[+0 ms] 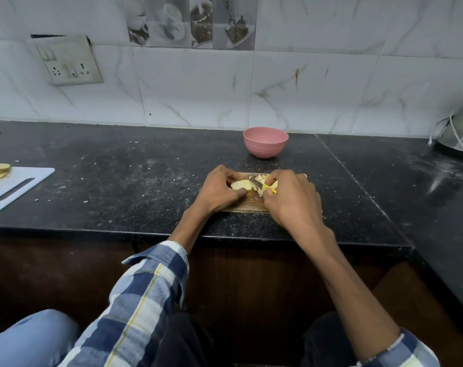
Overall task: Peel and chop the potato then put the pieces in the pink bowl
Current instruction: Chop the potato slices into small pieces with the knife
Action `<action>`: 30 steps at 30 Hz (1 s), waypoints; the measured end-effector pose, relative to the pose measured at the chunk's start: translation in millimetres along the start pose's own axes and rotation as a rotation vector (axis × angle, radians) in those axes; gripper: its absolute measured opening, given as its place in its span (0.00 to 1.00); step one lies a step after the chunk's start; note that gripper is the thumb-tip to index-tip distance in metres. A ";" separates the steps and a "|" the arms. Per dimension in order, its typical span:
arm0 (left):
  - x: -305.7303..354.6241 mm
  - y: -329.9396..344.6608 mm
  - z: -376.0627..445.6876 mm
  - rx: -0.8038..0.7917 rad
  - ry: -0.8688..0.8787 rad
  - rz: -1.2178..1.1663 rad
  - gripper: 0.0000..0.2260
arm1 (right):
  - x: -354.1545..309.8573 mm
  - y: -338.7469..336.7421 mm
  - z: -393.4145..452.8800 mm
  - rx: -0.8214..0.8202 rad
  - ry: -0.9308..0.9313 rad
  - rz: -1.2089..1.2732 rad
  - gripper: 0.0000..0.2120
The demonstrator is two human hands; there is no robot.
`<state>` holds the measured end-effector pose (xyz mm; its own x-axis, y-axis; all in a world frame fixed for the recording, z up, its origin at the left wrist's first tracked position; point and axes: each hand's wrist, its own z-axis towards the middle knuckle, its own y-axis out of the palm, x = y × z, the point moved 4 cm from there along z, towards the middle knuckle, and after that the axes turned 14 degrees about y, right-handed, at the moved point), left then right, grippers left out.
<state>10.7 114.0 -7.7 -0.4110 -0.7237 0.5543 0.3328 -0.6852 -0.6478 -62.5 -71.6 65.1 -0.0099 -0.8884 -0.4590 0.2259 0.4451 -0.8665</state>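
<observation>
Chopping under way, potato point(240, 184) already peeled. Left hand point(219, 190) pinches it on the wooden board point(247, 206); right hand point(291, 200) grips the yellow-handled knife point(262, 187). Cut pieces point(258, 179) heaped alongside. Pink bowl point(265, 142) beyond on the desk, seemingly unfilled.

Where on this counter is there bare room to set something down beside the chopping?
Free: the dark counter between the white cutting board and the wooden board, crumbs only; also the stretch right of the pink bowl. Crowded: the wooden board, where the left hand, right hand, knife and potato meet.
</observation>
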 end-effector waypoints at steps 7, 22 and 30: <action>-3.3 2.9 1.3 0.016 0.026 0.002 0.12 | -17.0 25.7 14.5 0.015 -0.011 -0.037 0.11; -4.1 2.8 1.2 0.042 0.025 -0.011 0.12 | -6.8 0.6 3.8 0.016 0.017 -0.015 0.10; -6.5 4.4 1.3 0.057 0.011 -0.034 0.12 | -27.8 27.5 23.3 -0.010 -0.017 -0.053 0.12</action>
<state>15.9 115.5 -13.4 -0.4323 -0.6992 0.5694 0.3660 -0.7132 -0.5979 -33.3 -37.3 58.7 -0.0054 -0.9126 -0.4088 0.2162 0.3981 -0.8915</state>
